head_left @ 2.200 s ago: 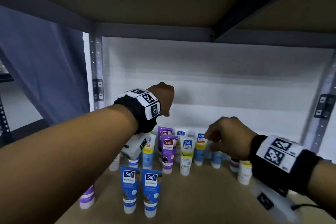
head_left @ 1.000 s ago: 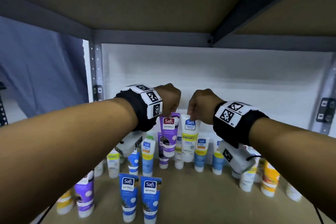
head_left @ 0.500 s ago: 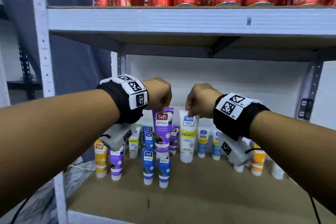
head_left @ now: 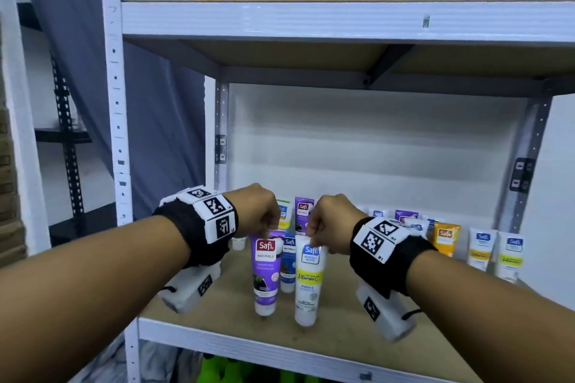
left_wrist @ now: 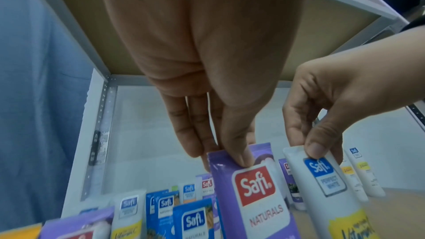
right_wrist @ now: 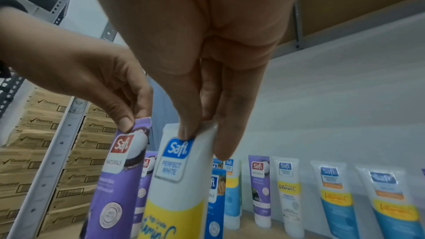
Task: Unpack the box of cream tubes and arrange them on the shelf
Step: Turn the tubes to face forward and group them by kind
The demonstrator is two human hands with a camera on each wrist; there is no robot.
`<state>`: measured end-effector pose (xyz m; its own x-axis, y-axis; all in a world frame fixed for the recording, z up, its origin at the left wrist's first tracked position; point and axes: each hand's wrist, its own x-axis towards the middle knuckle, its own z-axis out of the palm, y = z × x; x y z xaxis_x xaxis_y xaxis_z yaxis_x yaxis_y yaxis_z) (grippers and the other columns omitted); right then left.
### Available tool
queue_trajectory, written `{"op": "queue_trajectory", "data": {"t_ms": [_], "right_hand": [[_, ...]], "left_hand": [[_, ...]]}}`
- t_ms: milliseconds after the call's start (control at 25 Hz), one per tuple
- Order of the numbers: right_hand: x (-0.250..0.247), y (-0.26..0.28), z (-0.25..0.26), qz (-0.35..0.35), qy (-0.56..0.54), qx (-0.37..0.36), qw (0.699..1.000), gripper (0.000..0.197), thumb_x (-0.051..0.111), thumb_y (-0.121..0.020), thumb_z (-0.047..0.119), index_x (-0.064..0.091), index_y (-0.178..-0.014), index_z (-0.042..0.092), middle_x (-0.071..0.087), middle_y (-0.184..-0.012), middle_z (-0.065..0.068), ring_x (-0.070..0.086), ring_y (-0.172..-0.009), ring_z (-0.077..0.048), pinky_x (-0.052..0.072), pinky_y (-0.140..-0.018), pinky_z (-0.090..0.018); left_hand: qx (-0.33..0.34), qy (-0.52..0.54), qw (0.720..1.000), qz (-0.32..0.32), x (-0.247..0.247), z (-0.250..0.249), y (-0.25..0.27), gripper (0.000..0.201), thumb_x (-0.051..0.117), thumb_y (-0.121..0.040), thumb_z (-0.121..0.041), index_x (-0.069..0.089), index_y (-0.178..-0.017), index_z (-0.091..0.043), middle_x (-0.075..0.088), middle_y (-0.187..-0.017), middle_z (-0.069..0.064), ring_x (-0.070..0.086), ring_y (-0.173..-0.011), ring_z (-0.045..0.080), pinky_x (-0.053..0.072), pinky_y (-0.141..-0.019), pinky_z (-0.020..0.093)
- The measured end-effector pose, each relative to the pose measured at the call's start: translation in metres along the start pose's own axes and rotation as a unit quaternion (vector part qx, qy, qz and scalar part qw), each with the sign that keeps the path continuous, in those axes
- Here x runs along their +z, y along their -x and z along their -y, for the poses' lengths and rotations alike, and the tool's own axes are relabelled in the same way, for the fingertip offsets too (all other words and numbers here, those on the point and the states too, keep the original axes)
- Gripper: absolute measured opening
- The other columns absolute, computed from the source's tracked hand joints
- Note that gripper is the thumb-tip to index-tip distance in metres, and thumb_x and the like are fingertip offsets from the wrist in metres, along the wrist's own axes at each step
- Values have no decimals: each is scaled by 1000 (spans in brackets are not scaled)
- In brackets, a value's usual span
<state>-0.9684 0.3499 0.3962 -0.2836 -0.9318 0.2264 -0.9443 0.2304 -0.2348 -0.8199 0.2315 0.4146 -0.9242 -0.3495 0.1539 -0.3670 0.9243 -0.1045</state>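
Both hands pinch a tube by its crimped top: the left hand [head_left: 259,211] grips the purple tube [head_left: 265,270], the right hand [head_left: 329,222] the white tube [head_left: 308,280], side by side, caps down near the shelf [head_left: 342,342] front edge. Placing step, I'd judge; next, settle each upright, then loosen the fingers gently so neither topples.

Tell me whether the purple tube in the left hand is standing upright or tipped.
Upright, cap down: the purple Safi Naturals tube stands cap-first on the wooden shelf board, its crimped top pinched by the left hand.
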Motion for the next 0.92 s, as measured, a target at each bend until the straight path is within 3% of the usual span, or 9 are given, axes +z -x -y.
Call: {"op": "queue_trajectory", "data": {"t_ms": [200,440,560,640,720,800,920], "right_hand": [[25,1,-6,19,-10,-5,1000,12,76,-79,5,74,-91,6,62,-79,0,55,-63,-10,49,-60,-20],[40,0,-15,-6,-52,-7,999,10,74,-79,7,74,-90,8,58,-69,8,56,-72,-10,55,-76,-26],[49,5,-25,-9,-119,2,993,17,78,-75,9,71,-90,14,68,-81,2,63,-74,-13,57,-75,-29],[60,11,-33,-21,-167,17,986,29,84,-69,12,68,-92,17,70,-87,0,65,-74,-11,57,-68,-28],[73,19,-40,-18,-223,42,974,35,87,-65,13,63,-88,21,70,-83,3,65,-68,-8,54,-60,-26],[85,27,-44,-5,-279,56,959,33,88,-64,10,62,-82,21,70,-75,4,67,-66,-8,55,-57,-27],[106,33,-52,10,-366,90,926,27,86,-66,5,68,-85,11,74,-78,-9,71,-68,-21,58,-61,-39]], "left_hand": [[3,16,1000,11,32,2,6,17,65,-86,-10,72,-101,-13,72,-98,3,63,-92,16,49,-80,25],[-36,81,996,-28,59,13,9,17,61,-88,-14,70,-101,-18,71,-99,-1,62,-90,12,46,-79,23],[-65,149,984,-69,78,14,19,23,68,-86,-27,65,-109,-24,68,-105,-9,62,-97,9,45,-80,18],[-111,223,962,-109,96,11,27,46,76,-77,-39,57,-118,-29,65,-108,-12,62,-93,5,51,-83,22],[-173,316,920,-156,114,6,33,64,86,-61,-46,53,-114,-29,67,-99,-12,65,-83,3,56,-76,25],[-215,383,880,-183,129,0,36,71,92,-46,-48,55,-103,-26,71,-85,-11,67,-75,0,58,-68,23],[-234,386,873,-187,148,-10,37,66,92,-41,-49,60,-95,-29,73,-83,-12,67,-76,-2,59,-71,25]]}}
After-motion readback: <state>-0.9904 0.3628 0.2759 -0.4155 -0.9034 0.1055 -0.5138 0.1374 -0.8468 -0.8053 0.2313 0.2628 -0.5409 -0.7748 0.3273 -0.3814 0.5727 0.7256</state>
